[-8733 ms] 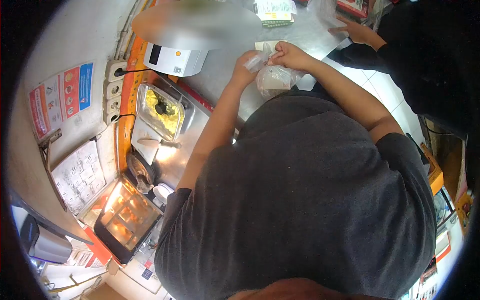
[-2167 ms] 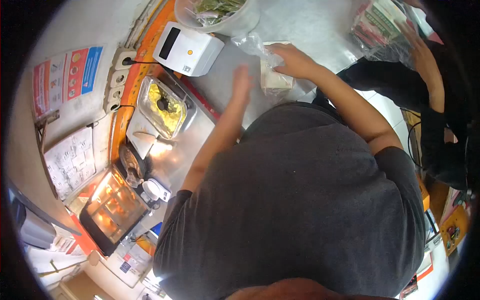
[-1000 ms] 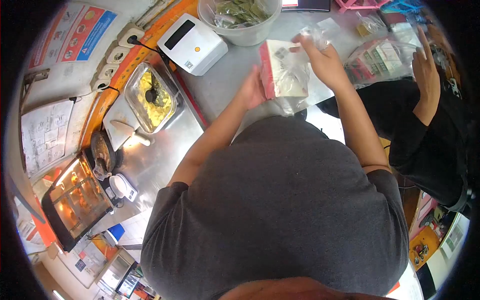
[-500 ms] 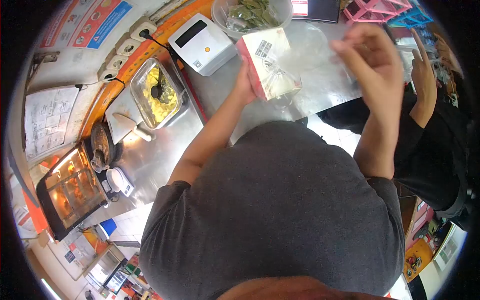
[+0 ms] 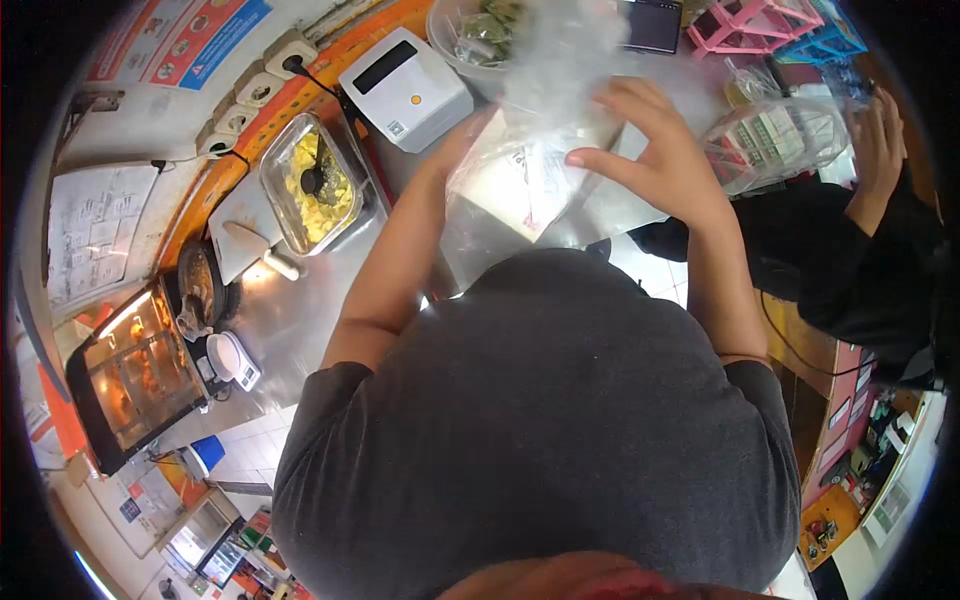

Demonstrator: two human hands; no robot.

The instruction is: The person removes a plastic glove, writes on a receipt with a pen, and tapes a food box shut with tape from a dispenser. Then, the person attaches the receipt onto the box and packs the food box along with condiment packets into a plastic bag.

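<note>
A white paper box [image 5: 500, 190] is tilted over the counter in front of me, with printing on its face. My left hand [image 5: 460, 145] grips it from the left side; the fingers are mostly hidden behind the box and film. A clear plastic bag [image 5: 565, 65] covers part of the box, its upper part smeared by motion. To the right, my right hand [image 5: 660, 150] is beside the bag with thumb and fingers apart. Its thumb points at the box face; whether the fingertips touch the film I cannot tell.
A white label printer [image 5: 405, 90] and a tub of leaves in plastic [image 5: 480, 35] stand behind. To the left are a tray of yellow food [image 5: 318, 190], a scraper [image 5: 262, 250] and a scale [image 5: 235, 360]. A co-worker's hand [image 5: 877, 150] is beside a clear bag of boxes [image 5: 765, 145].
My right hand has moved left and down to the box. The plastic bag has swung upward and now spreads over the box, which has turned. A bag of boxes now shows by the co-worker.
</note>
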